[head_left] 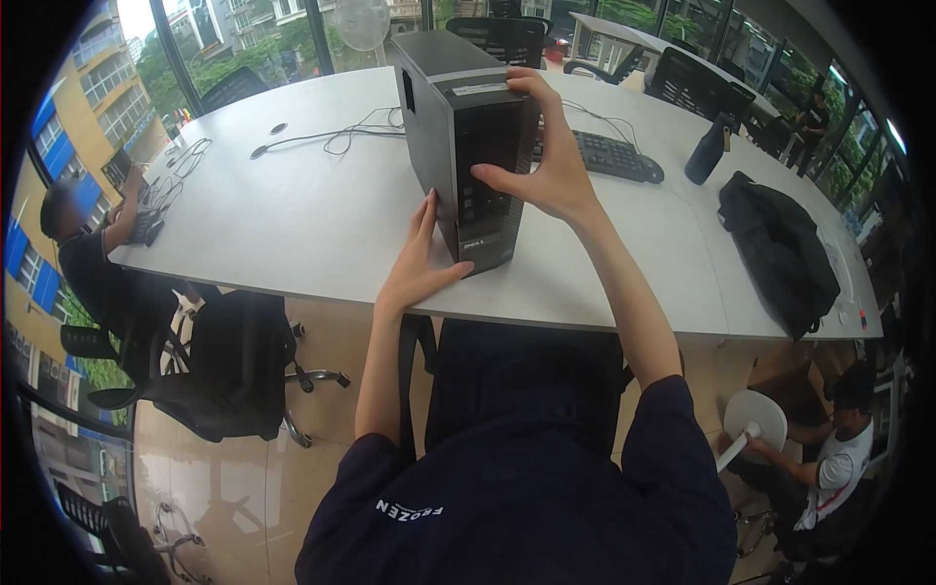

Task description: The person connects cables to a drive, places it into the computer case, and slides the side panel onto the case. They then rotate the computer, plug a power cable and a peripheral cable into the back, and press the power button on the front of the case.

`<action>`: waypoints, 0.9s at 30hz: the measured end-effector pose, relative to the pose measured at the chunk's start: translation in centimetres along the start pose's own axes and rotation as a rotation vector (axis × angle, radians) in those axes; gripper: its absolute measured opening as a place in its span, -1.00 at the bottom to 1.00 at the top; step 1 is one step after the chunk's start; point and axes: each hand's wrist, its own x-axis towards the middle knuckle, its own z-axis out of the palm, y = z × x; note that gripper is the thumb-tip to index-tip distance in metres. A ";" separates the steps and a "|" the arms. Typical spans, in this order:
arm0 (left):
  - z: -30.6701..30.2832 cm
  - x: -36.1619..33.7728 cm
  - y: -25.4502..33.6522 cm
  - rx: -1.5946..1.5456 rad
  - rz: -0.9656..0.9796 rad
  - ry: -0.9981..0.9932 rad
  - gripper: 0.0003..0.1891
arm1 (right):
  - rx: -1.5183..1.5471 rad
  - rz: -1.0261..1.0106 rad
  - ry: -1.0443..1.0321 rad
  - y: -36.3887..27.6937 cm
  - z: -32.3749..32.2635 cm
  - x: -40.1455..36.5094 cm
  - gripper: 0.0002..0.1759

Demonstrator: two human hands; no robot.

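A black Dell computer tower (426,127) stands upright near the front edge of the white table (322,224). My left hand (422,263) rests against its lower front left corner, thumb on the front face and fingers along the side. Higher up, my right hand (546,156) spans the right side of the tower, with the thumb on the front panel and the fingertips at the top front edge. Both hands have their fingers round parts of the case. Part of the keyboard (614,156) shows behind my right hand.
Cables (341,135) lie left of the tower. A blue bottle (708,151) and a black bag (780,244) are on the right. One person (93,244) sits at the far left, another (838,458) at the lower right holding a white round object (756,421). Chairs surround the table.
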 end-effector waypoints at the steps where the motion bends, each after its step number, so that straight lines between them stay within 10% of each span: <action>1: 0.0 0.0 0.0 0.001 -0.001 -0.001 0.31 | -0.001 0.001 0.001 0.0 -0.1 0.0 0.01; 27: 0.1 0.1 -0.2 0.029 -0.006 -0.001 0.33 | -0.093 -0.008 -0.042 0.6 -0.2 -0.2 0.12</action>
